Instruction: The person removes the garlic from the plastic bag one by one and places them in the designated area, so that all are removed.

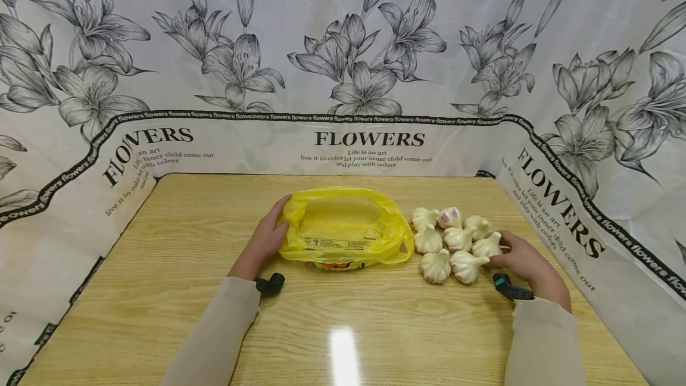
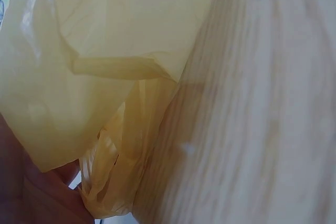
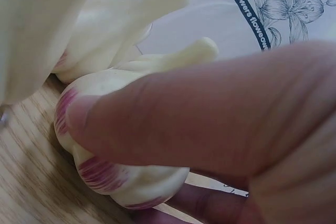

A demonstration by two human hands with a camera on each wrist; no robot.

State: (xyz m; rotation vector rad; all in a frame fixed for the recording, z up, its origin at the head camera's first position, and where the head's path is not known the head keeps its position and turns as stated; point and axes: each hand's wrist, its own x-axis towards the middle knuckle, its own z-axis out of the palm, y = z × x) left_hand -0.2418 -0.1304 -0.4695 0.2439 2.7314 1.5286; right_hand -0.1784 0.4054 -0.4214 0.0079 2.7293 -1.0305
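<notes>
A yellow plastic bag (image 1: 343, 249) lies on the table with its wide mouth open towards me. My left hand (image 1: 270, 232) grips the left edge of its mouth; in the left wrist view the thin yellow film (image 2: 113, 116) runs down into the fingers (image 2: 52, 198). To the right of the bag sits a group of pale garlic bulbs (image 1: 458, 238), some with purple streaks. At that group's right side, my right hand (image 1: 522, 261) pinches one garlic bulb (image 3: 100, 174). Its thumb (image 3: 157, 119) lies across the near side, and the other fingers show below the bulb, partly hidden.
Both hands are over a light wooden table (image 1: 343, 314). White cloth walls (image 1: 246, 148) with printed flowers and lettering rise at its back and sides. A dark wrist camera (image 1: 270, 285) is worn on the left wrist, another (image 1: 511, 288) on the right.
</notes>
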